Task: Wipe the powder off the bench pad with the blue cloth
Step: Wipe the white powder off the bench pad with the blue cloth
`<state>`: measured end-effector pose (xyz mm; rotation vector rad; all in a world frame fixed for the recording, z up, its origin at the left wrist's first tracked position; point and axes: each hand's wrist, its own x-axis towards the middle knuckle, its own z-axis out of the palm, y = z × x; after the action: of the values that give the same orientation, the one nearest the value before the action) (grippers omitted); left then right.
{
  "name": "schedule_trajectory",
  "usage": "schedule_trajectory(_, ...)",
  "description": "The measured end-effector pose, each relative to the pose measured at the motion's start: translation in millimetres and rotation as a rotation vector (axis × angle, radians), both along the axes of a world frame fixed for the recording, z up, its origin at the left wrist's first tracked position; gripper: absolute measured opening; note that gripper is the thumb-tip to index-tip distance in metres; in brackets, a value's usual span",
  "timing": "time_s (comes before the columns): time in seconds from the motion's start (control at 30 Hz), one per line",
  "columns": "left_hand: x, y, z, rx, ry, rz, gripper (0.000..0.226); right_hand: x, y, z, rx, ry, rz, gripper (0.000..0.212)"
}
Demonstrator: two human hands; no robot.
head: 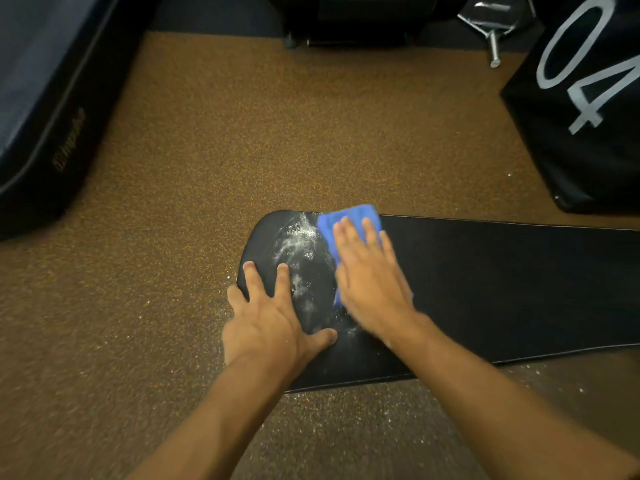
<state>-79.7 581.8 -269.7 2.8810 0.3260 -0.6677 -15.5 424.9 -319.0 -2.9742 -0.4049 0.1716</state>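
Note:
A long black bench pad [502,282] lies flat on the speckled brown floor, its rounded end to the left. White powder [301,247] is smeared over that rounded end. My right hand [370,278] presses flat on the blue cloth [346,218], just right of the powder; most of the cloth is hidden under the palm. My left hand [273,313] rests spread on the pad's left end, fingers over its rim, holding nothing.
A dark padded mat [45,109] lies at the far left. A black box marked 04 [585,109] stands at the right, with a metal part [495,29] behind it. White powder specks [554,372] dot the floor near the pad's front edge.

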Motion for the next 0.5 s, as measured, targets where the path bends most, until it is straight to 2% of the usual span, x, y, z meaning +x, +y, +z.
schedule_trajectory(0.07, -1, 1, 1, 0.001, -0.004, -0.002, 0.129, -34, -13, 3, -0.006, 0.005, 0.209, 0.066)
schedule_trajectory(0.13, -1, 1, 1, -0.006, 0.001, -0.001, 0.129, -50, -44, 7, -0.013, 0.027, 0.306, 0.062)
schedule_trajectory(0.23, -1, 1, 1, -0.015, -0.011, -0.008, 0.129, -14, -60, 4, -0.024, 0.014, 0.098, 0.066)
schedule_trajectory(0.33, 0, 1, -1, -0.015, -0.009, -0.009, 0.129, 31, -9, -1, -0.008, -0.01, -0.129, 0.064)
schedule_trajectory(0.4, -1, 1, -2, -0.01, -0.001, -0.006, 0.128, 28, 16, -1, 0.01, -0.032, -0.016, 0.065)
schedule_trajectory(0.5, -1, 1, 0, -0.002, 0.003, -0.014, 0.128, -9, -10, 4, 0.024, 0.017, 0.276, 0.067)
